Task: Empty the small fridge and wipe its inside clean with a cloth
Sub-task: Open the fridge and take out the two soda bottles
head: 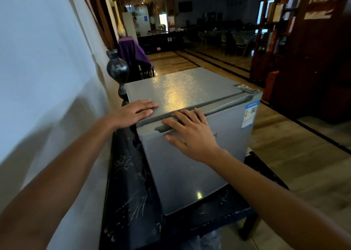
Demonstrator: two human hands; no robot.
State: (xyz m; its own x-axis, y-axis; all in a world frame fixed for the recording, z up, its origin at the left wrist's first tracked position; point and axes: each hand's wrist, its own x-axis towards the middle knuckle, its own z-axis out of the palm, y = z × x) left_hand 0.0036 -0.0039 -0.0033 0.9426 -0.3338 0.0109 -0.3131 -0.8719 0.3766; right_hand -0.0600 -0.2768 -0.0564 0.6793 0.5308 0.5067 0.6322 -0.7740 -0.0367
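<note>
A small silver-grey fridge [190, 90] stands on a dark patterned table [129, 202] against the wall. Its door [190, 166] faces me and is closed, so the inside is hidden. My left hand [135, 112] lies flat, palm down, on the near left corner of the fridge top. My right hand [190, 132] rests on the upper edge of the door, fingers spread over the recessed handle groove [161, 128], thumb below it. Neither hand holds anything. No cloth is in view.
A white wall [47, 79] runs along the left. A dark vase [116, 69] stands just behind the fridge. Beyond it is a purple-draped table [133, 52]. A wooden floor [294, 155] stretches to the right, with dark shelving [303, 41] at far right.
</note>
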